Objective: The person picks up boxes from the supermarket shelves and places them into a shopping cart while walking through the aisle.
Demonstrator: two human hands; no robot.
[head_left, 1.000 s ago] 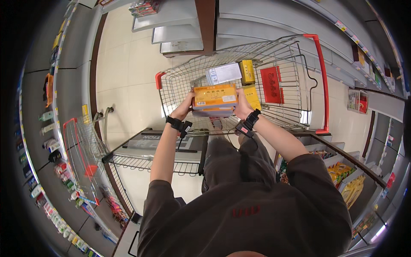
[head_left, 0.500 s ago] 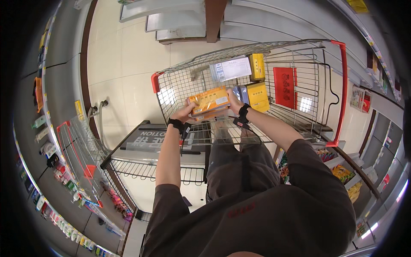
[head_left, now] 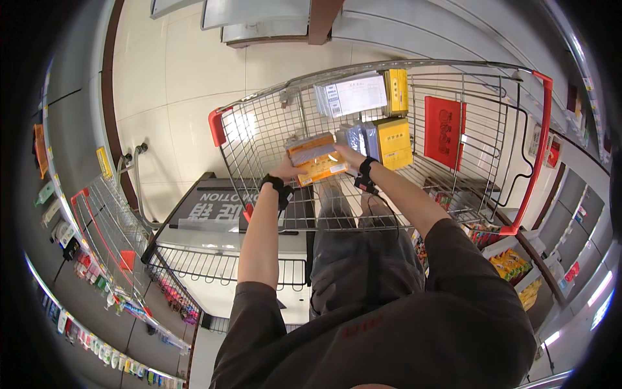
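Note:
My left hand [head_left: 286, 170] and my right hand [head_left: 350, 155] grip opposite ends of a small stack of orange boxes [head_left: 322, 171] in glossy wrap. The stack is tilted over the near part of a wire shopping cart [head_left: 259, 152]. My fingers are curled round its ends, partly hidden. Just right of my right hand, blue-grey boxes [head_left: 360, 137] stand beside a yellow box [head_left: 394, 144]. Farther back in the cart, a stack with a white top [head_left: 358, 96] sits against another yellow box [head_left: 396, 92].
A red panel [head_left: 444, 133] hangs in the cart, near its red handle [head_left: 541, 155]. A dark-topped display stand [head_left: 214, 201] is at my left, with a second wire cart [head_left: 113, 240] beyond it. Grey shelves [head_left: 414, 32] line the far side.
The orange stack has turned in my hands, so that a greyish face now shows behind the orange one. My view has shifted a little, with the cart appearing larger.

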